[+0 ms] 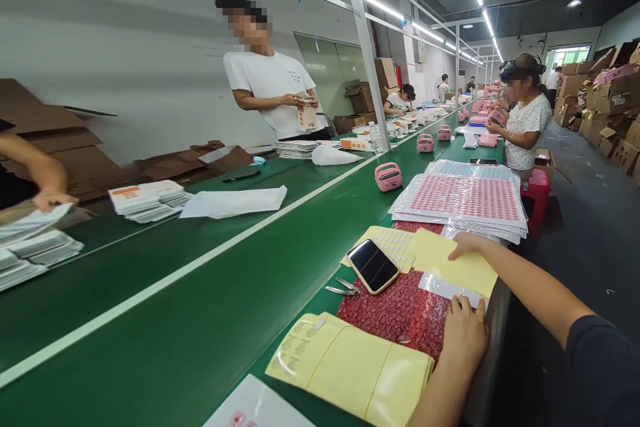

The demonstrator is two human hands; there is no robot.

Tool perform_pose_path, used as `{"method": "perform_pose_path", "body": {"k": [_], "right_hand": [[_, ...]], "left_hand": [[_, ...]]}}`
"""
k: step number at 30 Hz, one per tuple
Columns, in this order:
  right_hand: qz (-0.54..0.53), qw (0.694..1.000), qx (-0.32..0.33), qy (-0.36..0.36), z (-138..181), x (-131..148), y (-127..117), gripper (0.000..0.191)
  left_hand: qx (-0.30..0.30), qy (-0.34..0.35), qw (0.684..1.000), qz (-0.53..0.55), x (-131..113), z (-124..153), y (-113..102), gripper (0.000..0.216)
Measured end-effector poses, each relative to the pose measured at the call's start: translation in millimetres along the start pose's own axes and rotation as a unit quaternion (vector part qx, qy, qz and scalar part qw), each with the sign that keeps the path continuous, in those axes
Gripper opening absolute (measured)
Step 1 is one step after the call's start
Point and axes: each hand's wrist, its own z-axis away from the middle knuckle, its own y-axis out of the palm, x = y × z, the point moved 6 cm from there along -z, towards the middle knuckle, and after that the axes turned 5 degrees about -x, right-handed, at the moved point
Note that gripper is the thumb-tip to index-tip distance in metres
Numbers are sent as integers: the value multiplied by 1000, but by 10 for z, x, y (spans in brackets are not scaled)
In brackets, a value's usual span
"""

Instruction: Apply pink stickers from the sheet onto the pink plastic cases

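Note:
My right hand (473, 247) is closed on the far edge of a yellow backing sheet (445, 257), thumb on top and the other fingers mostly hidden. My left hand (465, 330) lies with bent, slightly parted fingers at a whitish strip (447, 288) by the sheet's near edge. Under these is red bubble wrap (385, 310). A sheet of small white stickers (393, 243) reaches from beside the yellow sheet to under a phone (373, 265). Nail clippers (344, 287) lie near the phone. Closer to me sits a banded stack of yellow sheets (350, 367).
Beyond my hands is a pile of pink sticker sheets (460, 197). Pink cases, one a pink radio-shaped case (389, 177), stand on the green belt (200, 307). Co-workers stand across and farther along the line; one handles white-and-orange cartons (306, 113). A red stool (535, 197) is at right.

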Motion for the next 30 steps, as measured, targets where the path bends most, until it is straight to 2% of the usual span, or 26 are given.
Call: {"method": "perform_pose_path", "body": {"k": [5,8,10,13,15,16,17,19,22,25,27,30], "right_hand": [[-130,988,-78,9,53,-350,-285,24],[-241,957,-159,-26,132,-489,-574,35],[-317,916,-237,-58,241,-590,-885,43],[-418,832,-345,-114,516,-797,-1387,46],[-470,784,-380,-142,721,-941,-1577,45],[-492,767,-384,-149,806,-998,-1591,44],[-512,757,-377,-151,866,-1034,-1539,44],[-550,757,-325,-139,893,-1026,-1234,44],[-598,781,-155,-92,735,-829,-429,45],[-622,778,-54,-63,574,-650,208,47],[-642,765,-19,-53,511,-621,406,48],[-670,741,7,-47,490,-695,456,47]], "left_hand": [[21,1,999,29,82,-32,-92,36],[31,-10,998,59,251,-125,-254,32],[24,-28,996,79,408,-219,-363,30],[3,-69,992,102,650,-389,-454,25],[-11,-97,989,114,779,-499,-458,22],[-19,-110,987,118,829,-548,-450,21],[-29,-123,985,121,872,-591,-441,20],[-59,-151,979,123,944,-657,-428,17],[-97,-188,968,136,1039,-722,-412,15],[-101,-202,959,172,1121,-781,-373,12],[-94,-205,952,206,1168,-814,-339,12],[-84,-211,938,262,1205,-834,-292,13]]}}
